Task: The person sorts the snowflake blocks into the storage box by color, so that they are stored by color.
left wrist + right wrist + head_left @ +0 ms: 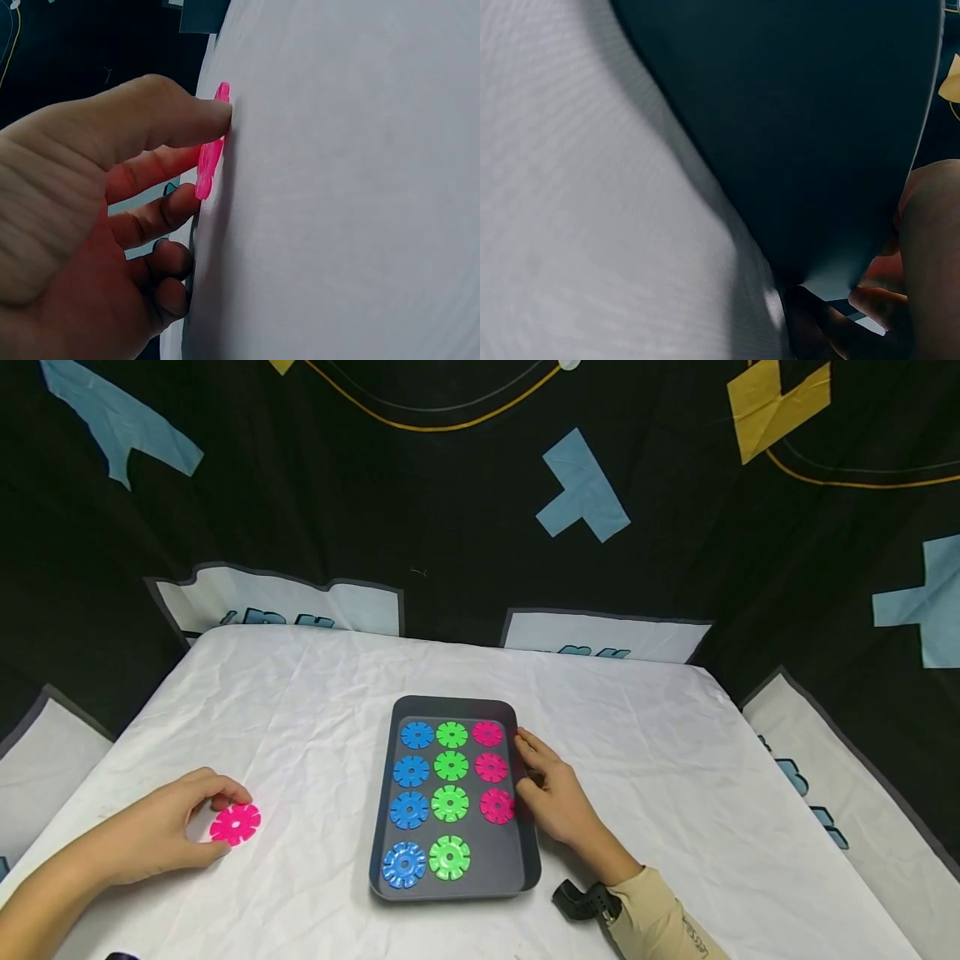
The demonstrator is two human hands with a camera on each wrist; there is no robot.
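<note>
Between thumb and fingers, my left hand (171, 827) pinches a pink notched disc (236, 824) by its edges, low over the white cloth. Seen edge-on in the left wrist view, the same pink disc (211, 161) stands with the thumb tip over it. My right hand (558, 797) holds the right rim of a dark grey baking tray (491, 868). Columns of blue discs (408, 810), green discs (450, 803) and pink discs (491, 767) lie in this tray. The right column ends above a bare patch at the near right. In the right wrist view, the tray's outer wall (795, 135) hides some fingertips.
A wrinkled white cloth (630, 743) covers the table. Behind it hangs a black fabric (450, 527) with blue and yellow shapes. A black strap (585, 900) sits at the right wrist, beside a beige sleeve (660, 914). At the bottom left edge a small dark object (122, 956) shows partly.
</note>
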